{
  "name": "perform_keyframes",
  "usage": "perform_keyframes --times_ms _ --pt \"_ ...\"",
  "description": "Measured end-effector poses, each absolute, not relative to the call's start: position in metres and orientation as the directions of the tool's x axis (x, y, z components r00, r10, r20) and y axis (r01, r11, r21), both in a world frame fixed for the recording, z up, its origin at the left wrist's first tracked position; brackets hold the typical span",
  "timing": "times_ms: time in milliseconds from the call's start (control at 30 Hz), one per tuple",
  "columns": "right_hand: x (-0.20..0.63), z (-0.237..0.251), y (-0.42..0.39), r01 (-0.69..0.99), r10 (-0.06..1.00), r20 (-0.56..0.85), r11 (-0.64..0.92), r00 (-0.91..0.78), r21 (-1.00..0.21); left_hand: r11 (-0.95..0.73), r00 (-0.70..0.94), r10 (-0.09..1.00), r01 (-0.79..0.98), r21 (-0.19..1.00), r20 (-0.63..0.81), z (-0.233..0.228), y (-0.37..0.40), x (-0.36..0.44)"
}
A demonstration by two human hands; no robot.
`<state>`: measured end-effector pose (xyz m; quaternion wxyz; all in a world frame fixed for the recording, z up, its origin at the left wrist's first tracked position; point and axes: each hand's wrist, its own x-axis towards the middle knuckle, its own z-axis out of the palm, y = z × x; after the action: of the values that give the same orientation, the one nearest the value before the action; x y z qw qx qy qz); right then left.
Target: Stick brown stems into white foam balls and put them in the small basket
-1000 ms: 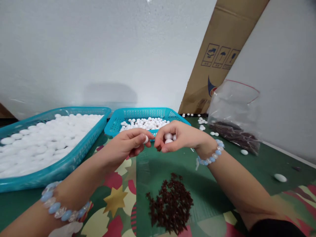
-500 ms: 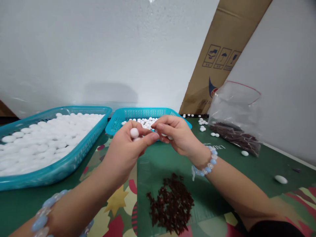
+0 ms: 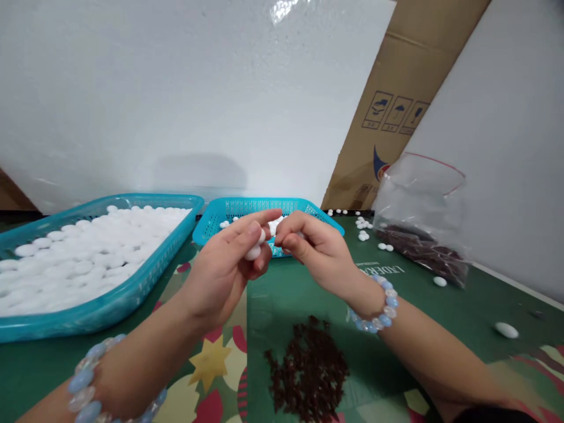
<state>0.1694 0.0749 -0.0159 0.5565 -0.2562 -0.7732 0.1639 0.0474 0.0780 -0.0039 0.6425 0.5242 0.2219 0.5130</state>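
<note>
Small smooth white balls (image 3: 252,253) sit in my left hand (image 3: 215,264), gripped between thumb and curled lower fingers, while its index finger points forward to the right. Close beside it, my right hand (image 3: 326,255) is closed, with thumb and index finger bent toward each other. A bit of white shows between its fingers; I cannot tell whether it is a ball in the hand or one behind. Under the hands, a loose pile of dark brown small pieces (image 3: 308,370) lies on the green mat. Behind the hands is a small blue basket (image 3: 211,220) holding white balls, partly hidden.
On the left stands a large blue basket (image 3: 145,264) full of white ovals (image 3: 88,252). A clear zip bag (image 3: 423,217) of brown pieces leans at the right back. Several loose white ovals (image 3: 506,330) lie nearby. A cardboard sheet (image 3: 409,64) leans against the white wall behind.
My hands have parted slightly at the fingertips. The left index finger has straightened and the left thumb has drawn back over the white balls. My right fingers have curled in more.
</note>
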Motion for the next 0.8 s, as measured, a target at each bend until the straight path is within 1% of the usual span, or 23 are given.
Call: perform_keyframes --times_ms 133,267,367,533,600,700,800 --pt "0.169 -0.015 0.07 0.31 0.523 0.817 0.84 -0.241 -0.446 -0.092 0.394 0.875 -0.432 0.897 0.28 -0.005 0.078 0.048" --pt "0.168 -0.014 0.068 0.341 0.43 0.867 0.878 -0.252 -0.336 -0.127 0.364 0.891 -0.375 0.918 0.272 -0.004 0.075 0.048" --pt "0.168 -0.014 0.067 0.299 0.361 0.9 0.911 -0.243 -0.284 -0.154 0.359 0.887 -0.366 0.918 0.292 -0.003 0.072 0.049" --pt "0.169 -0.017 0.066 0.164 0.257 0.931 0.962 -0.26 -0.219 -0.124 0.393 0.872 -0.399 0.909 0.291 -0.001 0.067 0.05" --pt "0.168 -0.017 0.064 0.166 0.235 0.936 0.966 -0.262 -0.196 -0.121 0.387 0.876 -0.4 0.908 0.287 0.0 0.066 0.049" --pt "0.167 -0.014 0.061 0.213 0.21 0.942 0.965 -0.262 -0.156 -0.127 0.364 0.886 -0.409 0.904 0.289 0.001 0.066 0.047" --pt "0.167 -0.011 0.057 0.275 0.214 0.937 0.952 -0.275 -0.136 -0.116 0.367 0.884 -0.425 0.898 0.288 0.001 0.066 0.047"
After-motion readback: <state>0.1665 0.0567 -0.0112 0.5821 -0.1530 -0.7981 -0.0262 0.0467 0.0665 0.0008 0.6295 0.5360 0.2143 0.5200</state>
